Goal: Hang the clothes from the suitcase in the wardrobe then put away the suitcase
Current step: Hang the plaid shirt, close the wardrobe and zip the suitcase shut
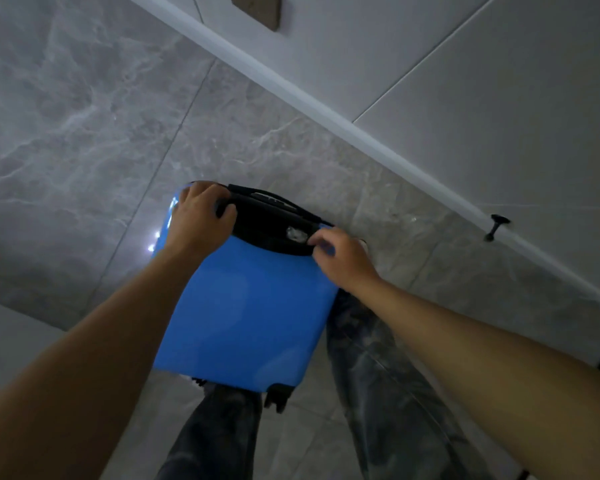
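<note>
1. Blue hard-shell suitcase [246, 306], closed, is held over the grey marble-tiled floor [84, 133], before denim-clad legs [378, 375].
2. Its top left corner, beside the black top panel [267, 223], is gripped by the left hand [196, 216].
3. Its top right edge is pinched by the right hand [343, 258], fingers curled.

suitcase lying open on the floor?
No, the suitcase is closed, with the left hand and right hand holding its top end.
</note>
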{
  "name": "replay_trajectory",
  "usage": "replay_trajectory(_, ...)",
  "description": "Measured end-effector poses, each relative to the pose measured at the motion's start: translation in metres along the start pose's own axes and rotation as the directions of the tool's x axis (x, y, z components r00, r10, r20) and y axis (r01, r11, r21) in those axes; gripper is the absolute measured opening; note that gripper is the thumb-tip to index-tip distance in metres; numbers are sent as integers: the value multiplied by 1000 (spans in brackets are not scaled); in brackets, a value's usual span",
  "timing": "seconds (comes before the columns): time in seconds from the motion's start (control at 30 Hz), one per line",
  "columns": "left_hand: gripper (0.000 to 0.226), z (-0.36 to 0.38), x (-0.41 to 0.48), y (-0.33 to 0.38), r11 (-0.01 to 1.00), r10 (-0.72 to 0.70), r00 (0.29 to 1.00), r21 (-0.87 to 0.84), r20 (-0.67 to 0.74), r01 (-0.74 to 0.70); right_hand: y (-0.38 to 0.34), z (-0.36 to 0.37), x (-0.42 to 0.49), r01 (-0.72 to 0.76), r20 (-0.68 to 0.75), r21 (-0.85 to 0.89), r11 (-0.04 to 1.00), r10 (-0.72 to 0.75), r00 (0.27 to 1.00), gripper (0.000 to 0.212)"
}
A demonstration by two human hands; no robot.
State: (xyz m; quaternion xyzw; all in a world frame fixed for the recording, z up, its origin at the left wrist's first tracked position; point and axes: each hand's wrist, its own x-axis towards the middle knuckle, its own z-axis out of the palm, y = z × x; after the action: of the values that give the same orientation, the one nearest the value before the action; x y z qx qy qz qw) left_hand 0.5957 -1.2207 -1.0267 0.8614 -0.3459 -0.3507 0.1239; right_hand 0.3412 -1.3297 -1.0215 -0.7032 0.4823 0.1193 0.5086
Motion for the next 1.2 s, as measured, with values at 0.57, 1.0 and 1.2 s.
replay_trajectory(0.57,42,103,113,82,840,16,747,396,664,-370,140,34,49,-652,329,680,335,656,680,49)
replay_trajectory(1.0,30,105,136,74,778,67,665,378,744,-501,157,57,43,-814,492,427,394,655,574,43)
replay_trajectory(1.2,36,96,137,75,836,10,659,356,752,-418,161,71,44,-819,550,489,300,623,556,42)
